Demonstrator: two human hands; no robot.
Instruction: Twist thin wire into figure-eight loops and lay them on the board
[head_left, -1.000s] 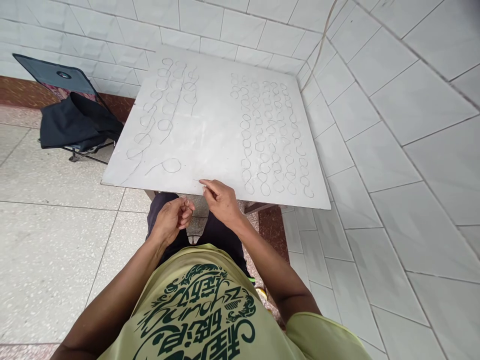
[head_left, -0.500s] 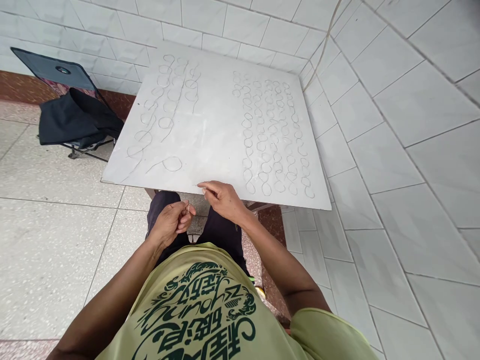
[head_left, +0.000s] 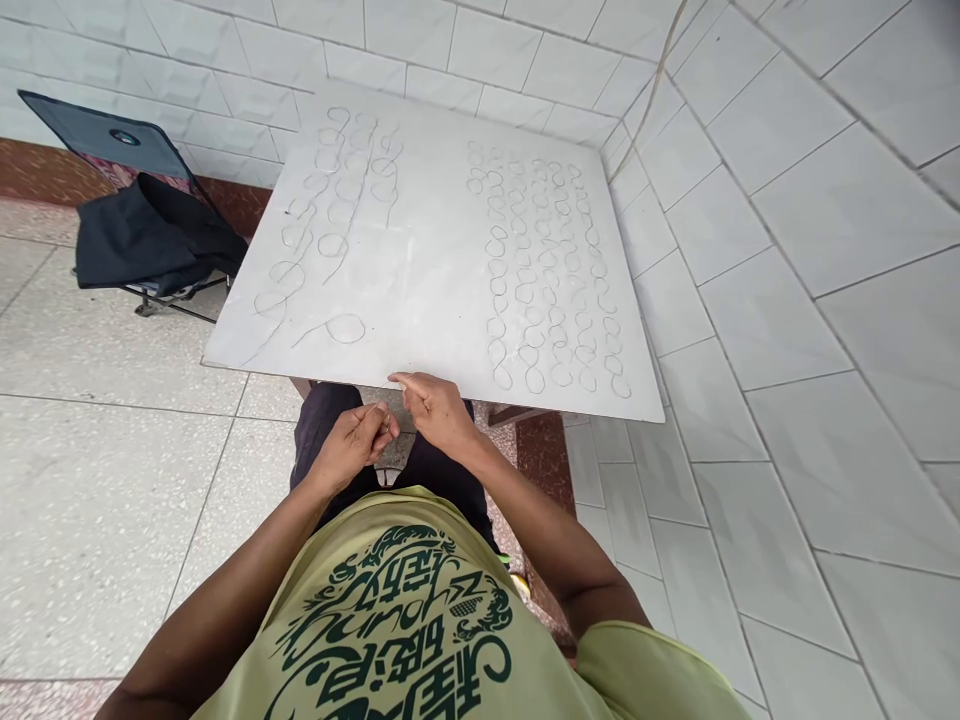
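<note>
My left hand (head_left: pixel 358 442) is closed in a pinch above my lap, just off the near edge of the white tabletop (head_left: pixel 427 270). What its fingers hold is too small to make out. Close to its right, my right hand (head_left: pixel 439 412) is at the table's near edge, index finger stretched left and the other fingers curled in. Anything thin in that hand cannot be made out. On the tabletop lie several thin wire-like loops: figure-eight shapes (head_left: pixel 526 290) in columns on the right, and circles with long tails (head_left: pixel 345 328) on the left.
Left of the table stands a folding chair (head_left: pixel 142 135) with a dark cloth (head_left: pixel 142 235) draped on it. Tiled walls (head_left: pixel 810 330) border the table at the back and right. A pale cable (head_left: pixel 651 95) hangs in the corner.
My right hand has drawn slightly down and left, back to the table edge. My left hand has moved a little right, so the two hands are closer together.
</note>
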